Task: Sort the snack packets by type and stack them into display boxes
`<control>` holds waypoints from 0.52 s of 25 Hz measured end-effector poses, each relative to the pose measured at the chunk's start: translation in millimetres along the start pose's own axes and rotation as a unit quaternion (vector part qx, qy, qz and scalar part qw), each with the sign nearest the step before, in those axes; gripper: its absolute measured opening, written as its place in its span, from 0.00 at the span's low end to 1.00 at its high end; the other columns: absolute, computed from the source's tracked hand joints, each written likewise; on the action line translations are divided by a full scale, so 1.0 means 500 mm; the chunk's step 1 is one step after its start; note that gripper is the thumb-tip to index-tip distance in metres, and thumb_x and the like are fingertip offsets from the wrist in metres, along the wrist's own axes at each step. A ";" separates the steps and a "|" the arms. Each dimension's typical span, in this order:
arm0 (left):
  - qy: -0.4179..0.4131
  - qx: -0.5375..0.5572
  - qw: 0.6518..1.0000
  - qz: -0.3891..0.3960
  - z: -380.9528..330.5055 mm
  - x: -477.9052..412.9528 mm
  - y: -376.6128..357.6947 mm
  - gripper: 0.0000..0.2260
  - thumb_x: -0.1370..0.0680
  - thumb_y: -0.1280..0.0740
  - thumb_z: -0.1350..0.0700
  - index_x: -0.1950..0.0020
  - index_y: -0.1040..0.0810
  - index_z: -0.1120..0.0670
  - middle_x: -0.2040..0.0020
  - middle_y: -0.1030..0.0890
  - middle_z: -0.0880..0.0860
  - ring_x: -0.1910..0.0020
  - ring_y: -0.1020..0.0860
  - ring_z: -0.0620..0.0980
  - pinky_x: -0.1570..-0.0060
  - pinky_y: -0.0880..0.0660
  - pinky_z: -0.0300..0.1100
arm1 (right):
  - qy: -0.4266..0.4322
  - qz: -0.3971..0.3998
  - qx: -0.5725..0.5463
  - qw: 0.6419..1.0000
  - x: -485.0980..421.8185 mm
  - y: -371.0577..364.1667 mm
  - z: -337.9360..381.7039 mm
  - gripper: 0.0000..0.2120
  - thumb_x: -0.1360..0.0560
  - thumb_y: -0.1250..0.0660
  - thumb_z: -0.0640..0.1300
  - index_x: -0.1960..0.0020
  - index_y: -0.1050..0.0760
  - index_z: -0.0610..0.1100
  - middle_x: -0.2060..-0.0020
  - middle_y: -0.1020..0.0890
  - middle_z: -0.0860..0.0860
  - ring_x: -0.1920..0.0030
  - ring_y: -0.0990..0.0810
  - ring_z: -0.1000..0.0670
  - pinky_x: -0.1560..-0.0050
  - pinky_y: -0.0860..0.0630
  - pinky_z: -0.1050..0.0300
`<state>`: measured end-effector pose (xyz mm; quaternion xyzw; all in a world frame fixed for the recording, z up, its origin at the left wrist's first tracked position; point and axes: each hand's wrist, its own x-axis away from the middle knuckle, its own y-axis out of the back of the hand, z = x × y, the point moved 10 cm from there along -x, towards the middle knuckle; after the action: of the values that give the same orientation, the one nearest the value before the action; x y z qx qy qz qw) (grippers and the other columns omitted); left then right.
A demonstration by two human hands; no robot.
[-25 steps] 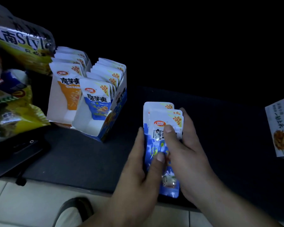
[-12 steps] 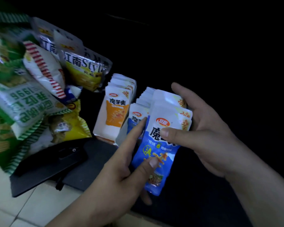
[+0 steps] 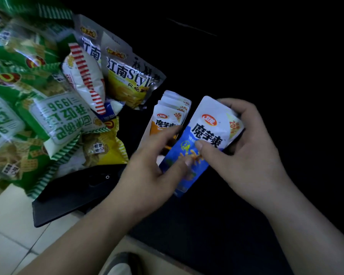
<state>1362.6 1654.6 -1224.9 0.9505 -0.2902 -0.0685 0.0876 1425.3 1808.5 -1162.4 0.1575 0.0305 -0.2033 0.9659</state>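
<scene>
- Your right hand (image 3: 252,159) grips the blue packets (image 3: 207,132) by their upper right edge, thumb laid across the front. How many are in the bundle cannot be told.
- Your left hand (image 3: 153,171) pinches the bundle's lower left side, likely squaring it so it goes in as one.
- The blue packets are held upright just right of the row of orange packets (image 3: 167,120), overlapping its edge and kept apart by type.
- Left of the orange row lies a heap of large snack bags (image 3: 48,116).
- Right of the orange row spreads the dark counter (image 3: 226,225).
</scene>
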 end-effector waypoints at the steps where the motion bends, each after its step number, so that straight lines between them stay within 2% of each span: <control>1: -0.032 -0.119 0.991 -0.046 0.007 -0.004 0.021 0.27 0.21 0.26 0.53 0.25 0.30 0.42 0.37 0.24 0.42 0.42 0.20 0.45 0.56 0.21 0.41 | 0.020 -0.014 0.023 0.999 -0.003 -0.001 -0.001 0.30 0.27 0.24 0.34 0.33 0.31 0.56 0.44 0.19 0.59 0.43 0.16 0.53 0.47 0.17 0.53; 2: -0.045 -0.212 0.974 -0.071 0.020 -0.001 0.028 0.30 0.23 0.25 0.52 0.24 0.31 0.43 0.36 0.27 0.43 0.39 0.23 0.46 0.54 0.21 0.43 | 0.035 -0.022 0.045 0.998 -0.004 -0.003 -0.009 0.31 0.26 0.24 0.35 0.32 0.32 0.57 0.43 0.20 0.60 0.41 0.17 0.54 0.48 0.17 0.54; 3: -0.037 -0.259 0.963 -0.067 0.044 0.004 0.022 0.32 0.25 0.24 0.51 0.23 0.32 0.43 0.35 0.29 0.43 0.39 0.24 0.48 0.51 0.21 0.45 | 0.043 -0.026 0.074 0.996 0.001 -0.007 -0.021 0.31 0.26 0.24 0.37 0.31 0.33 0.58 0.41 0.21 0.60 0.40 0.18 0.55 0.48 0.17 0.54; 5: -0.013 -0.268 0.962 -0.042 0.092 0.023 0.005 0.34 0.25 0.24 0.51 0.21 0.33 0.46 0.35 0.29 0.45 0.40 0.26 0.50 0.46 0.21 0.48 | 0.068 -0.045 0.192 0.978 0.016 -0.017 -0.050 0.30 0.25 0.24 0.41 0.30 0.33 0.58 0.39 0.23 0.57 0.40 0.21 0.55 0.45 0.19 0.52; 7: -0.034 -0.276 0.960 -0.044 0.108 0.037 -0.004 0.31 0.24 0.26 0.50 0.22 0.31 0.49 0.37 0.26 0.46 0.41 0.26 0.51 0.43 0.24 0.50 | 0.093 -0.076 0.365 0.923 0.032 -0.031 -0.078 0.30 0.28 0.23 0.47 0.30 0.31 0.55 0.40 0.25 0.52 0.41 0.24 0.48 0.43 0.24 0.47; 9: -0.055 -0.283 0.956 -0.051 0.105 0.045 -0.003 0.28 0.24 0.29 0.49 0.23 0.29 0.49 0.38 0.24 0.46 0.43 0.27 0.50 0.43 0.25 0.49 | 0.077 -0.109 0.460 0.878 0.042 -0.035 -0.093 0.35 0.32 0.20 0.53 0.28 0.29 0.54 0.36 0.30 0.46 0.36 0.29 0.42 0.41 0.28 0.42; 10: -0.059 -0.286 0.955 -0.054 0.104 0.043 -0.001 0.28 0.24 0.29 0.48 0.24 0.28 0.48 0.39 0.23 0.46 0.43 0.27 0.50 0.43 0.26 0.50 | 0.068 -0.120 0.462 0.876 0.043 -0.031 -0.096 0.40 0.33 0.19 0.54 0.25 0.32 0.55 0.30 0.34 0.45 0.31 0.33 0.40 0.37 0.29 0.40; 11: -0.063 -0.296 0.951 -0.062 0.101 0.042 0.001 0.28 0.24 0.30 0.48 0.24 0.28 0.48 0.38 0.23 0.46 0.43 0.27 0.51 0.43 0.26 0.51 | 0.050 -0.125 0.430 0.892 0.043 -0.025 -0.102 0.46 0.33 0.19 0.54 0.21 0.38 0.57 0.25 0.41 0.45 0.25 0.38 0.41 0.33 0.29 0.39; 13: -0.076 -0.314 0.943 -0.077 0.098 0.048 0.003 0.26 0.23 0.30 0.47 0.25 0.26 0.48 0.36 0.24 0.47 0.37 0.26 0.54 0.40 0.27 0.56 | -0.047 -0.137 0.268 0.953 0.054 -0.013 -0.135 0.57 0.32 0.18 0.50 0.18 0.55 0.63 0.19 0.52 0.53 0.20 0.42 0.49 0.30 0.29 0.49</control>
<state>1372.7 1633.8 -1274.4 0.8860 -0.1857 -0.2347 0.3542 1447.6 1813.7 -1231.6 0.3946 -0.0496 -0.3413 0.8517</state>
